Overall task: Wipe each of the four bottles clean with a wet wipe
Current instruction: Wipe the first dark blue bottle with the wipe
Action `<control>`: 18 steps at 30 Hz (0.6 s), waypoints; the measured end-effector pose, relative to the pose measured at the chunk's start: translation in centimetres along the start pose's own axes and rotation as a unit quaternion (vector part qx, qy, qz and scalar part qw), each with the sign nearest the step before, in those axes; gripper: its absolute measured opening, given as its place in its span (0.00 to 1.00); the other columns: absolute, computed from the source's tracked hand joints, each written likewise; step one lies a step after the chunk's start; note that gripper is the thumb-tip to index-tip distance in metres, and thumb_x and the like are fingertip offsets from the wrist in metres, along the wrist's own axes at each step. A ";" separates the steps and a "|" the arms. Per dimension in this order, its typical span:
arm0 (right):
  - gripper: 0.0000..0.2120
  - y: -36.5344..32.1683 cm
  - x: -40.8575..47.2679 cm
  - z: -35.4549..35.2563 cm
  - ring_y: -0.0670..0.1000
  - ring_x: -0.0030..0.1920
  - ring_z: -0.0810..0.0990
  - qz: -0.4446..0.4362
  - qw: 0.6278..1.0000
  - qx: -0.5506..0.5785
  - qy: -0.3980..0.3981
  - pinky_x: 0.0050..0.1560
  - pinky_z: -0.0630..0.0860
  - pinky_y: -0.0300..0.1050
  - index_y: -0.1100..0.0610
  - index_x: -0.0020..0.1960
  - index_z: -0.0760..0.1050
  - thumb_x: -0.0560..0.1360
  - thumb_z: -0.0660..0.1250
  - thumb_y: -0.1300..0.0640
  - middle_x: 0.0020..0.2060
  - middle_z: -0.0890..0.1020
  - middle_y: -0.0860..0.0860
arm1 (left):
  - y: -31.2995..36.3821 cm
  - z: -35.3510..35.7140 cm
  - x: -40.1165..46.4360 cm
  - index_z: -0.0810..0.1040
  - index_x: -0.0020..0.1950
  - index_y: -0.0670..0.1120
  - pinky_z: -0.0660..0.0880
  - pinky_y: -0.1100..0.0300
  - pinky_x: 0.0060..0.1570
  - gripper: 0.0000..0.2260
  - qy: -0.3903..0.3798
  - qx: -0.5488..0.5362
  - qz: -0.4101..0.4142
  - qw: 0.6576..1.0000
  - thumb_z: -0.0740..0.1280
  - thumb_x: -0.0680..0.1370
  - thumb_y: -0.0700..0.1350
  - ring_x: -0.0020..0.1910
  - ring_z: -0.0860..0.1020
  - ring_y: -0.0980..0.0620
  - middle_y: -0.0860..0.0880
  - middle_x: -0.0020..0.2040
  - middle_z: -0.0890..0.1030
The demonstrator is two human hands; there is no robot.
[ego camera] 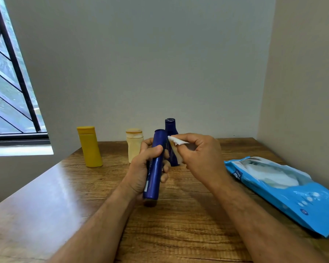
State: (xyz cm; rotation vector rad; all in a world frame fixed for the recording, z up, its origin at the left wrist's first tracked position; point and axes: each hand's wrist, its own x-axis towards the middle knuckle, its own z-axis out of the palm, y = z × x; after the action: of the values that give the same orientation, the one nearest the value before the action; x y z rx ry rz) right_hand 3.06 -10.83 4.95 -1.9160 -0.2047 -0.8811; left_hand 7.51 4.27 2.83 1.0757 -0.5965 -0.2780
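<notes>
A slim, glossy dark blue bottle [153,166] is standing nearly upright at the centre of the frame, lifted above the wooden table [179,215]. The left hand [141,171] is wrapping its fingers around the bottle's middle, thumb across the front. Just right of the cap, the right hand [198,154] is pinching a crumpled white wet wipe [176,147] against its upper side.

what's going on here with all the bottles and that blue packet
A person is cleaning bottles at a wooden table. The left hand holds a slim dark blue bottle lifted off the table, and the right hand presses a crumpled white wet wipe against its upper part. Three more stand upright behind: a yellow plastic bottle, a cream bottle and a second dark blue bottle. An opened blue wipes packet lies to the right.
</notes>
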 end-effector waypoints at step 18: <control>0.11 -0.2 0.4 -0.5 0.38 0.41 0.82 -0.028 0.998 0.000 0.051 0.39 0.75 0.30 0.48 0.52 0.84 0.75 0.68 0.61 0.41 0.84 0.40 | 0.4 0.7 0.4 0.79 0.60 0.39 0.83 0.53 0.43 0.18 0.081 -0.026 -0.045 0.995 0.56 0.84 0.49 0.44 0.84 0.44 0.37 0.51 0.84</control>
State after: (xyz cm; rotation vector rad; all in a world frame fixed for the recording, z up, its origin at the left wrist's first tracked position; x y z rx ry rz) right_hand 2.97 -11.18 5.47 -1.8684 -0.1983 -1.0132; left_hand 7.44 3.77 3.53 1.0652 -0.3946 -0.2812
